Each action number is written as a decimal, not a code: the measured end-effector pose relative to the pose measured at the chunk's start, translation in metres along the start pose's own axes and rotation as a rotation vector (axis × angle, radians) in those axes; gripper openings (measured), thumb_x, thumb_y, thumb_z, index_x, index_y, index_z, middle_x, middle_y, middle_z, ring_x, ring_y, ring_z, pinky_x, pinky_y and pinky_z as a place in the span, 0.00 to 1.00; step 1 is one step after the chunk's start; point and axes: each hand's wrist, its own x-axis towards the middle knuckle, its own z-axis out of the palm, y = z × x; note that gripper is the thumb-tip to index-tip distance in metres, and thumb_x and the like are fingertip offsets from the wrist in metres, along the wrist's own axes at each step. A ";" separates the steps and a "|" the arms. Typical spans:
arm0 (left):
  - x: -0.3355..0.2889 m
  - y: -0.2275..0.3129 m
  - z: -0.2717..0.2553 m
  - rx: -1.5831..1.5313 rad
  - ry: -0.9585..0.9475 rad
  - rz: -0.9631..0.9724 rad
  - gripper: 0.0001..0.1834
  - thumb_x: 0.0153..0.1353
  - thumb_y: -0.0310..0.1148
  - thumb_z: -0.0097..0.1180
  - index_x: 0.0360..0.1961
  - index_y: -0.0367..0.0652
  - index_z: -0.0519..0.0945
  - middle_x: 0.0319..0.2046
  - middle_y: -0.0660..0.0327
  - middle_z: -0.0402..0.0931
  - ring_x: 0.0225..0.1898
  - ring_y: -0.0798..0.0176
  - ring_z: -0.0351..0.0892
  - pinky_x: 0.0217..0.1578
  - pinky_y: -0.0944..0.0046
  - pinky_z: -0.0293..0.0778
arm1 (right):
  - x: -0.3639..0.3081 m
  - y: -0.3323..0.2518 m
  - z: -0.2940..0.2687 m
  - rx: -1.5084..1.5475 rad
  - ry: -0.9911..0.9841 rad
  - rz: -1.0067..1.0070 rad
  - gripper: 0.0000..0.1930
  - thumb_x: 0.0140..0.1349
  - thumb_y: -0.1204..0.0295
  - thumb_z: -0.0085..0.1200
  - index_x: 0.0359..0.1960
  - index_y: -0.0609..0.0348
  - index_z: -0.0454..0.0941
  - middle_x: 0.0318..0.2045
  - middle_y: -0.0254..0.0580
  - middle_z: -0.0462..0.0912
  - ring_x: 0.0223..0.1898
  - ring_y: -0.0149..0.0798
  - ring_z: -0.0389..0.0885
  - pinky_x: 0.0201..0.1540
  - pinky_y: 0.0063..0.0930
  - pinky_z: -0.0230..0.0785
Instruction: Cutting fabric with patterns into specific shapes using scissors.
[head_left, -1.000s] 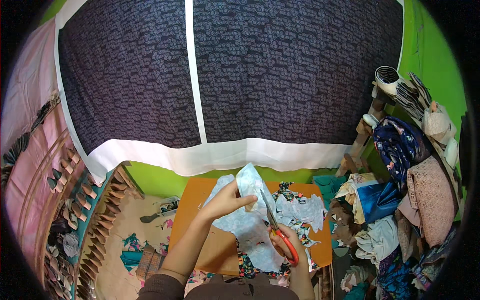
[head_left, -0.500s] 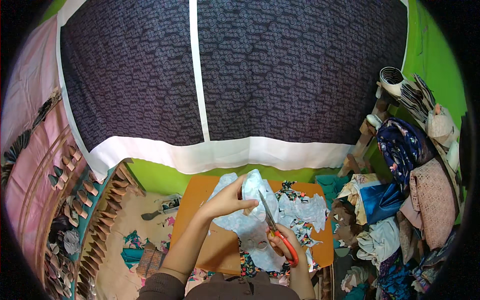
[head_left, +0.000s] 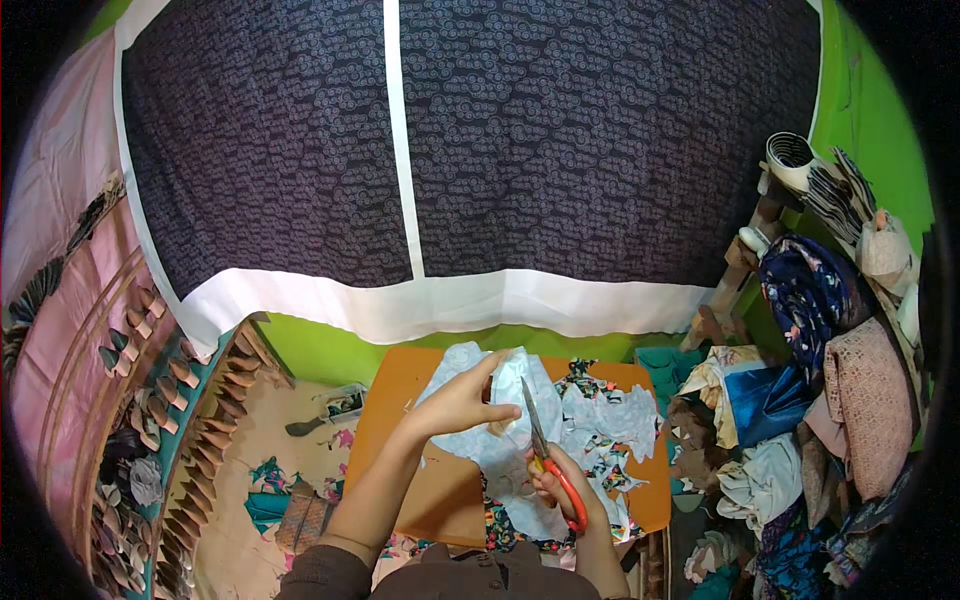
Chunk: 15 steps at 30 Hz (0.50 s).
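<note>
Over an orange-brown table point(head_left: 435, 505), my left hand point(head_left: 465, 400) grips a piece of pale blue-white fabric point(head_left: 512, 385), its thumb across the front and the other fingers behind. My right hand point(head_left: 562, 480) is wrapped round the red handles of a pair of scissors point(head_left: 565, 487). Their blades point up and lie against the right side of the held piece; I cannot tell whether they are cutting into it. More pale fabric point(head_left: 460, 440) is spread on the tabletop beneath both hands. Dark floral scraps point(head_left: 500, 530) show at the near edge.
Pale and floral offcuts point(head_left: 608, 425) lie on the table's right side. Heaped cloth point(head_left: 760, 480) crowds the right. Rows of wooden shoe forms point(head_left: 205, 440) stand on a rack at left. Scraps point(head_left: 268, 500) litter the floor. A dark patterned curtain point(head_left: 270, 150) hangs beyond.
The held piece is turned a little and now shows a smoother, flatter face. The scissors stay close beside it, slightly more upright. The whole view has shifted slightly.
</note>
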 end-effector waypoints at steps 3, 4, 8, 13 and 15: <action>0.001 -0.002 0.000 -0.034 -0.018 -0.038 0.38 0.45 0.32 0.61 0.56 0.38 0.55 0.37 0.59 0.68 0.36 0.69 0.68 0.35 0.70 0.66 | 0.000 0.006 -0.003 -0.096 0.037 -0.007 0.21 0.53 0.56 0.52 0.39 0.59 0.66 0.23 0.26 0.62 0.25 0.22 0.60 0.27 0.13 0.54; 0.001 -0.002 0.000 -0.058 -0.022 -0.054 0.38 0.45 0.32 0.61 0.56 0.37 0.55 0.37 0.59 0.68 0.36 0.69 0.68 0.36 0.70 0.66 | 0.000 0.006 -0.003 -0.095 0.040 -0.006 0.21 0.53 0.56 0.52 0.39 0.59 0.66 0.23 0.26 0.62 0.25 0.22 0.60 0.27 0.13 0.54; 0.000 0.007 -0.001 -0.063 -0.040 -0.123 0.38 0.45 0.31 0.61 0.56 0.37 0.55 0.38 0.58 0.68 0.38 0.68 0.68 0.37 0.69 0.66 | 0.001 0.007 0.001 -0.116 0.099 0.030 0.20 0.53 0.57 0.52 0.39 0.59 0.66 0.21 0.27 0.63 0.18 0.20 0.58 0.19 0.13 0.50; 0.004 -0.018 -0.001 0.058 0.071 0.115 0.38 0.45 0.31 0.60 0.56 0.37 0.55 0.32 0.59 0.71 0.29 0.71 0.72 0.30 0.71 0.68 | 0.004 0.009 0.004 -0.126 0.103 0.032 0.20 0.53 0.57 0.51 0.39 0.59 0.65 0.19 0.27 0.64 0.14 0.19 0.58 0.14 0.12 0.50; 0.004 -0.013 -0.002 -0.004 0.022 0.063 0.38 0.45 0.30 0.60 0.56 0.36 0.55 0.29 0.60 0.71 0.25 0.71 0.71 0.28 0.71 0.68 | 0.005 0.014 0.001 -0.202 0.087 -0.043 0.21 0.54 0.56 0.51 0.39 0.59 0.66 0.23 0.26 0.64 0.22 0.21 0.59 0.23 0.14 0.52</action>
